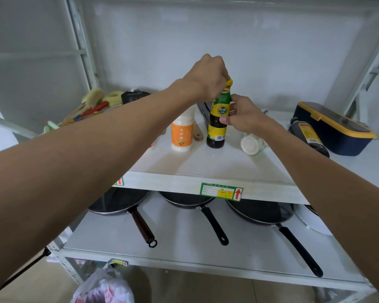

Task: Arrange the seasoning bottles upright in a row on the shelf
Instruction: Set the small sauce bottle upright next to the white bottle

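Observation:
A dark sauce bottle [217, 127] with a yellow-green label and yellow cap stands upright in the middle of the white shelf [206, 165]. My left hand [208, 77] grips its cap from above. My right hand [243, 115] holds its body from the right, thumb on the label. Just left of it stands a white bottle with an orange label [182, 135], partly behind my left forearm. A white jar [252, 144] lies on its side to the right. Farther right a dark bottle [309, 136] lies on its side against a box.
A navy box with yellow trim [335, 130] sits at the shelf's right. Brushes and utensils [92, 106] pile up at the back left beside a black container [134, 96]. Three frying pans [190, 201] rest on the lower shelf. A plastic bag [103, 287] lies on the floor.

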A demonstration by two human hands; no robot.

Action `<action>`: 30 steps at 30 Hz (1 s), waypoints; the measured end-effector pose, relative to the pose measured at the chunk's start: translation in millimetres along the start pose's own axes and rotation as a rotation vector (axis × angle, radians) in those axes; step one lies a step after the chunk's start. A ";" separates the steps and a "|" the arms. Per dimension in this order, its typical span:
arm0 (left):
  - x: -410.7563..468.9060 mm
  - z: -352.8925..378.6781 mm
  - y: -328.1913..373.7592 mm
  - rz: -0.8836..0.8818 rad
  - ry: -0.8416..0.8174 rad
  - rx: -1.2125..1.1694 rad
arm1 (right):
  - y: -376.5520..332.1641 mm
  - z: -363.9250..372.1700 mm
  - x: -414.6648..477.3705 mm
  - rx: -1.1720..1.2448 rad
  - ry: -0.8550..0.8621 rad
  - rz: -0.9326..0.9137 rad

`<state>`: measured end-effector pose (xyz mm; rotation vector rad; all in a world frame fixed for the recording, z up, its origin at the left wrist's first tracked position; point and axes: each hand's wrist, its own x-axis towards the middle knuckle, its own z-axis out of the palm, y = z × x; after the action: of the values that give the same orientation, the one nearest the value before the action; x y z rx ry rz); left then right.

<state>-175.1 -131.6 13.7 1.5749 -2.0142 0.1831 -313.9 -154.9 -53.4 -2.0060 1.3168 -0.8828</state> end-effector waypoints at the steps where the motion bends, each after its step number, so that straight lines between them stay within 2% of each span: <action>1: 0.4 -0.3 0.8 -0.002 0.005 0.015 | -0.2 -0.8 0.1 0.026 0.002 0.014; 4: 2.9 -0.9 5.6 0.000 0.004 0.049 | -1.0 0.8 -3.6 0.102 0.050 0.051; 10: 1.0 -5.9 10.5 0.007 -0.026 0.085 | 3.0 7.1 -4.3 0.067 0.114 0.055; 16: -6.6 -8.0 9.6 0.013 -0.052 0.090 | 0.6 1.1 -3.1 0.008 0.052 0.024; 23: -14.7 -8.3 15.6 0.006 -0.008 0.024 | -4.8 -4.7 -7.5 0.077 -0.038 0.038; 26: -14.3 -8.8 17.9 0.010 -0.003 0.025 | -7.5 4.7 -11.6 0.107 0.007 0.043; 30: -16.5 -10.0 17.9 0.005 -0.016 0.025 | -7.3 11.3 -13.5 0.024 0.148 0.026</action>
<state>-185.8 -107.9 17.8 1.5912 -2.0358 0.1995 -305.0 -138.5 -57.7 -1.9325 1.4025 -1.0475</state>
